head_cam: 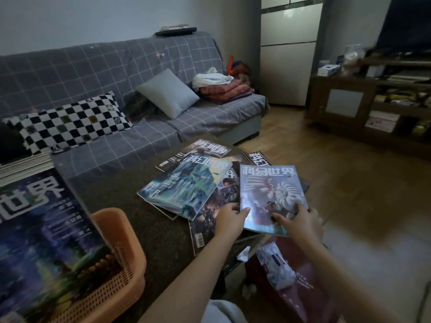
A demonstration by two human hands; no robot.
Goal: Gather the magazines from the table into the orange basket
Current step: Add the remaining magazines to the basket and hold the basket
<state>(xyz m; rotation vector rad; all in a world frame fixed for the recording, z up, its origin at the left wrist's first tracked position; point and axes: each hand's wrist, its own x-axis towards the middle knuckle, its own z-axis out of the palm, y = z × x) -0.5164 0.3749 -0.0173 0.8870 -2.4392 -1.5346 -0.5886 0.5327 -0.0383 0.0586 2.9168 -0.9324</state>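
Head view, hands (229,221) grip glossy rectangular magazine (271,197)

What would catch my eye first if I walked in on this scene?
Probably the two hands, left hand and right hand, gripping the near edge of a pale blue magazine above a loose spread of other magazines on the dark table. Next, the orange basket at lower left, already holding a magazine stack, and the black-and-white checkered pillow on the grey sofa.
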